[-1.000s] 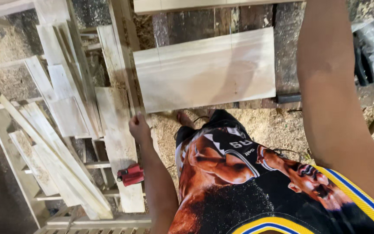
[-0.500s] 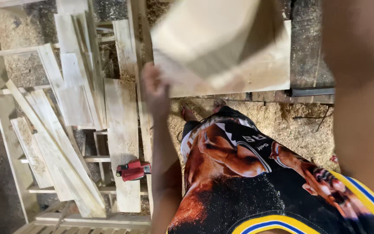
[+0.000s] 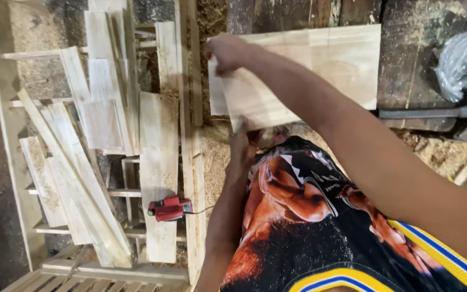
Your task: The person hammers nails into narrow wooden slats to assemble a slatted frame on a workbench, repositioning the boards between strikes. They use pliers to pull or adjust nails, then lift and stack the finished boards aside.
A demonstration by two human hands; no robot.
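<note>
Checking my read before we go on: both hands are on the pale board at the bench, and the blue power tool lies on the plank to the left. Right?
Not quite. The power tool is red, not blue; the head view shows it. The rest holds: it lies on the plank to the left, and the left hand and right hand are both on the pale board.

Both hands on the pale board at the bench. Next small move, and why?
Probably lower the pale board flat onto the larger board beneath. The right hand grips its top edge and the left hand its bottom edge, and it looks tilted over the larger one, overhanging the dark bench front.
</note>
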